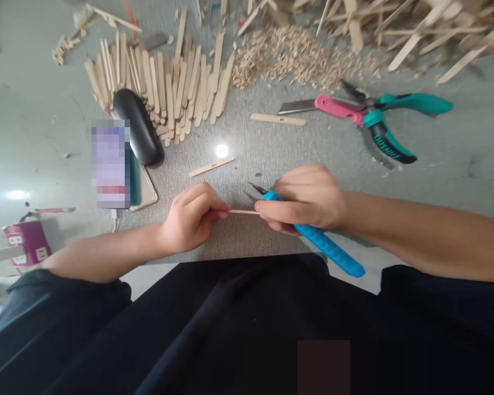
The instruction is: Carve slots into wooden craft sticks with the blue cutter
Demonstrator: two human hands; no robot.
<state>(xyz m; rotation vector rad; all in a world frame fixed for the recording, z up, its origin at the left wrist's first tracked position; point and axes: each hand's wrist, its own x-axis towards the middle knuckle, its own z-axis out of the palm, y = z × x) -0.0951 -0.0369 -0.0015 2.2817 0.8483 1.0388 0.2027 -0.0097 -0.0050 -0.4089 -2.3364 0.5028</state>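
Observation:
Near the table's front edge, my left hand (193,216) pinches one end of a thin wooden craft stick (244,212), seen nearly edge-on. My right hand (307,197) has its fingers at the stick's other end and also grips a blue-handled craft knife (327,247). The knife's thin dark blade points up and left, above the stick and apart from it. Just beyond my hands lies a craft stick with a small slot (212,167). Another slotted stick (279,119) rests farther back, beside the blade of a pink folding knife (340,108).
Teal-handled pliers (414,102) touch the pink knife. Behind are a pile of craft sticks (177,82), wood shavings (296,52) and a heap of sticks (436,27). At left are a black case (138,126), a phone (110,164) on a cable and a purple power socket (35,241).

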